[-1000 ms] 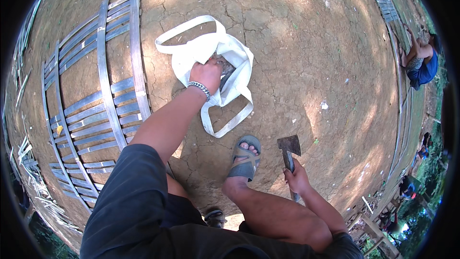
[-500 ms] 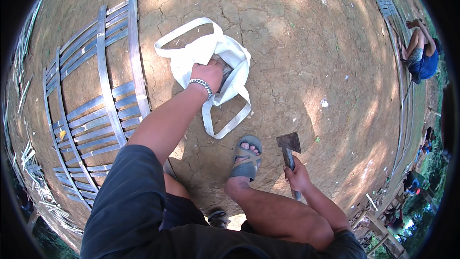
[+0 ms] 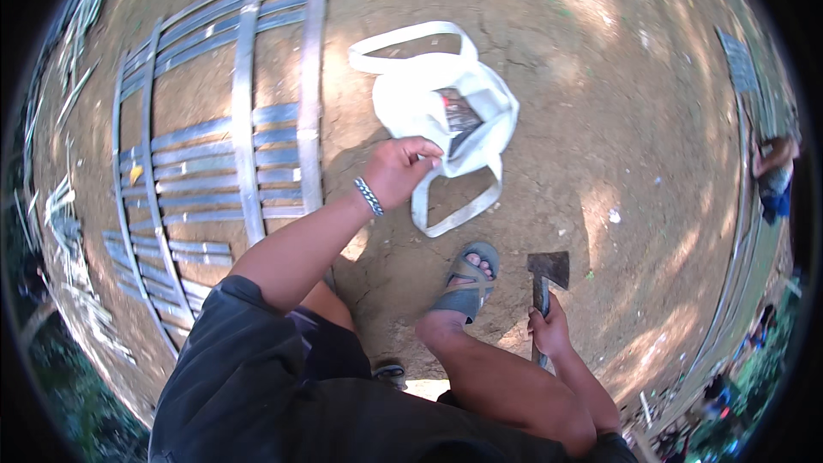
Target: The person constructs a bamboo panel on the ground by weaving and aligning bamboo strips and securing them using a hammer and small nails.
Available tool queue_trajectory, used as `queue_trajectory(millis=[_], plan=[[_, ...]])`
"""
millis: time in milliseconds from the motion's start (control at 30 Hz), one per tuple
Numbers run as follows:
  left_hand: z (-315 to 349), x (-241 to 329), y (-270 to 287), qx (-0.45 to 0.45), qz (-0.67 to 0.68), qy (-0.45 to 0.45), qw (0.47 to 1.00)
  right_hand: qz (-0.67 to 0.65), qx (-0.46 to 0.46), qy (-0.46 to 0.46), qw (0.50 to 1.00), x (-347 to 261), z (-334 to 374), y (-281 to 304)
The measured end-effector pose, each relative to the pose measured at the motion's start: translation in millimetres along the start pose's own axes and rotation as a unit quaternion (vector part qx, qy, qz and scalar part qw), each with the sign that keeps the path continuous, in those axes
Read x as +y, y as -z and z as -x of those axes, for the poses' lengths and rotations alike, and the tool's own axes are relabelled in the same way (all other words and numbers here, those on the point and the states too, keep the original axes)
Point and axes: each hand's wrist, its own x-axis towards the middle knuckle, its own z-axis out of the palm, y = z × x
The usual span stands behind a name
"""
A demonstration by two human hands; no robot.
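Note:
A white tote bag stands on the dirt ahead of me, its mouth open and two loop handles spread to either side. Inside it lie dark brownish contents with a small red spot, too unclear to name. My left hand, with a chain bracelet at the wrist, is at the bag's near rim, its thumb and forefinger pinched on the edge. To the right, my right hand is wrapped round the handle of a hatchet. The hatchet's dark metal head points up and away, above the ground.
A slatted bamboo frame lies on the ground left of the bag. My sandalled foot is between the bag and the hatchet. Split strips lie scattered at the far left. Another person sits at the far right beside long poles.
My left hand has come out of the bag's mouth to its near rim, uncovering the contents. The view has shifted, moving the scene rightward. The hatchet remains in my right hand.

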Motion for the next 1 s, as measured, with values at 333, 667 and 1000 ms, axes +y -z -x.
queue_trajectory(millis=[333,667,1000], plan=[[239.1,-151.2,147.5,0.429,-0.156,0.111,0.883,0.146,-0.113,0.078,0.980,-93.4,-10.1,7.3],[212.4,-201.6,168.4,0.582,-0.200,0.081,0.784,0.203,-0.185,0.128,0.953,-232.1,26.5,-114.4],[204.4,-205.7,169.2,0.624,-0.222,0.202,0.721,0.310,-0.245,0.144,0.907,-217.4,27.4,-224.4]])
